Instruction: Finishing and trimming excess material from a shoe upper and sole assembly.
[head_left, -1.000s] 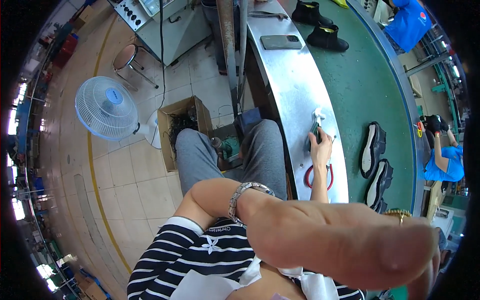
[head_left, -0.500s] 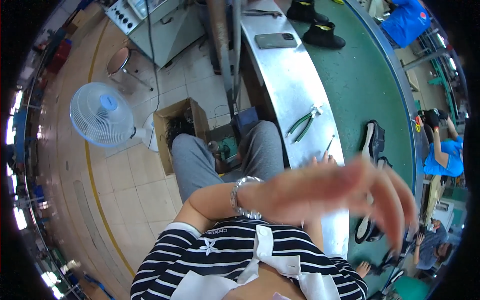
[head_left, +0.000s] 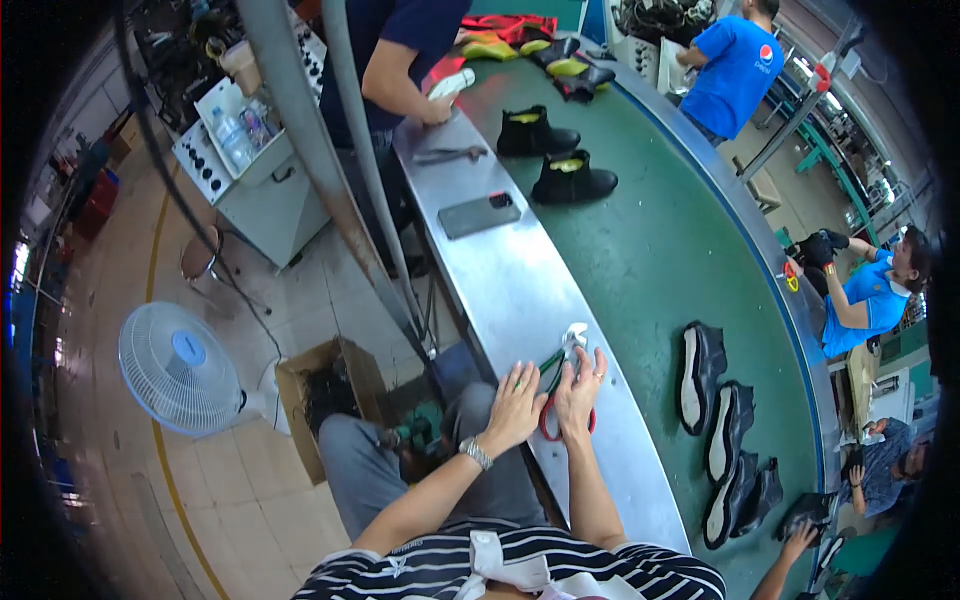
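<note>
**Both hands on pliers at the steel bench edge**

The person sits at a long curved stainless-steel bench top (head_left: 500, 290) that borders a green conveyor belt (head_left: 650, 250). Both hands meet on the steel surface just in front of the knees. The left hand (head_left: 518, 405), with a metal wristwatch (head_left: 474, 453) on its wrist, lies with its fingers stretched out and loosely spread, the fingertips touching the green-handled pliers (head_left: 552, 366). The right hand (head_left: 580, 390), with a ring on one finger, rests right beside it, fingers extended and only narrowly parted, laid over a red-handled tool (head_left: 548, 430) whose curved handles show beneath the palm. Whether either hand truly grips its tool or merely presses on it cannot be told. A small white scrap (head_left: 575, 335) sits at the tip of the pliers, just beyond the fingertips.

Farther along the steel lies a dark flat smartphone (head_left: 480, 214), and past it another pair of grey pliers (head_left: 450, 154) near a co-worker's hand. On the belt stand two black ankle boots (head_left: 555, 155); well to the right of the hands lie several black shoe uppers with pale soles (head_left: 725, 430). On the tiled floor to the left stand a white electric fan (head_left: 180, 368) and an open cardboard box (head_left: 325, 395).
</note>
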